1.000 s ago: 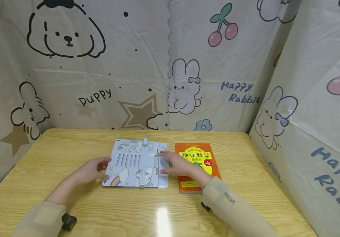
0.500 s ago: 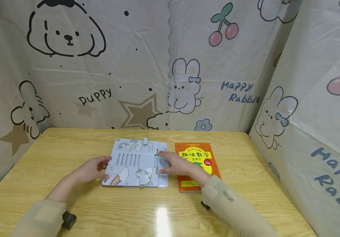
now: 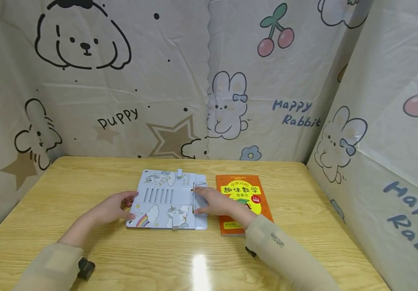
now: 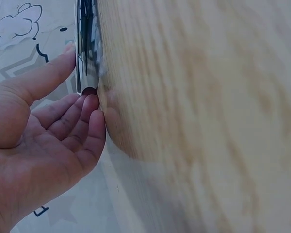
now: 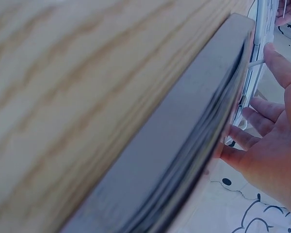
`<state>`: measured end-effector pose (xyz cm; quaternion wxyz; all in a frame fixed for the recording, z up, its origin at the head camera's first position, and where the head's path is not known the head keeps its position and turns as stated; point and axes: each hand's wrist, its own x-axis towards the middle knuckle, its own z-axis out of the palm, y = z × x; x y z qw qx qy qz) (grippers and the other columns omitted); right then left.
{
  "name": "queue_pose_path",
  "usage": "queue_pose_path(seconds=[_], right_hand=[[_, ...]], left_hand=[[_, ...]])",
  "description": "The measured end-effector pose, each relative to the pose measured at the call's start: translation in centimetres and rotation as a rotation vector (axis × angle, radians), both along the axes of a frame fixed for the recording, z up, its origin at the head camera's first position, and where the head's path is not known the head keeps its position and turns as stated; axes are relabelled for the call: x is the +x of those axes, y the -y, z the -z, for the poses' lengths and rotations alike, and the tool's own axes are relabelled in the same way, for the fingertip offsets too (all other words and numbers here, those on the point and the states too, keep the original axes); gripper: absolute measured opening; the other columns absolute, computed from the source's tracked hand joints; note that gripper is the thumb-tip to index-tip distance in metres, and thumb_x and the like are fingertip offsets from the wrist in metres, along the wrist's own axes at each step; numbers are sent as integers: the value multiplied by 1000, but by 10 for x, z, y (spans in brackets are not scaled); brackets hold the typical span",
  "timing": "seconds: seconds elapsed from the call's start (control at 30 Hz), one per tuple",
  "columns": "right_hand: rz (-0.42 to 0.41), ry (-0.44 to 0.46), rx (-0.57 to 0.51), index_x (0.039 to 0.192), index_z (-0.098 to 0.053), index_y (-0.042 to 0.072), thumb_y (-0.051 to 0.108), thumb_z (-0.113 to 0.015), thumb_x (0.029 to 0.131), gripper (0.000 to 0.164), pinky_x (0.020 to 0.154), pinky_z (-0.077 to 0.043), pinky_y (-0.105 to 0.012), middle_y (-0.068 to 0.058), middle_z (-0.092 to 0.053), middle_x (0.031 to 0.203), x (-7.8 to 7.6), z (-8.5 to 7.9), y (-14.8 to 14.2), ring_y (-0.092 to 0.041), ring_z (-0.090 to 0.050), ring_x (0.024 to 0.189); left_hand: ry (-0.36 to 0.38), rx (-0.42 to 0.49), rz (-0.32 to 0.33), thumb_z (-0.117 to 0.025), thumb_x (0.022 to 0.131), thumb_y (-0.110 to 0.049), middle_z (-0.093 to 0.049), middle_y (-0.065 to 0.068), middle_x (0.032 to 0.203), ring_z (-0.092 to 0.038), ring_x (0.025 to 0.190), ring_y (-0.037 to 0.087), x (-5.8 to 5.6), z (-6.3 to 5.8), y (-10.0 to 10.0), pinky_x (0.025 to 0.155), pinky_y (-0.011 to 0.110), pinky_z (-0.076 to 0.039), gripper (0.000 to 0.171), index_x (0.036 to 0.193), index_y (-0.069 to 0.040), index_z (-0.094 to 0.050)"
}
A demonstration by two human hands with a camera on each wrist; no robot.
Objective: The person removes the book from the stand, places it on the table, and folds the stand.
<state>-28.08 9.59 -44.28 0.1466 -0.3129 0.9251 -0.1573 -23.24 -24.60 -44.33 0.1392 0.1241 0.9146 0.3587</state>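
Note:
A pale foldable book stand point(image 3: 163, 206) with unicorn, cloud and rainbow prints lies flat on the table in the head view. My left hand point(image 3: 112, 207) touches its left edge, thumb at the near corner and loosely bent fingers farther along. From the left wrist, the thumb point(image 4: 53, 73) meets the upper side while the fingertips sit by the edge, close to the tabletop. On the stand's right end rest the fingertips of my right hand point(image 3: 216, 201), thumb and fingers spread apart. The right wrist view shows its thumb point(image 5: 281, 63) against a thin light rod.
Beneath the right wrist and forearm lies an orange and yellow book point(image 3: 228, 182), right beside the stand. The wooden table point(image 3: 139, 258) meets a printed cloth point(image 3: 179, 81) along its back; more cloth hangs at both sides.
The right hand has shifted very slightly left over the stand's right end. The left hand, the stand and the book keep their places.

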Motion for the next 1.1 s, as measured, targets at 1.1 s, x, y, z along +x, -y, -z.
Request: queue_pose_path(seconds=[1.1], right_hand=[[-23,-71,114,145,-39,14,50,-68,81,78,114,-27,-38,-2,-28,154,-2,2,7,-24,-27,141]], left_hand=[[6,8,7,-78,77,-20,-53,17,121,-51,107,28,0,2,1,93,44,-44,80,140,8,-35]])
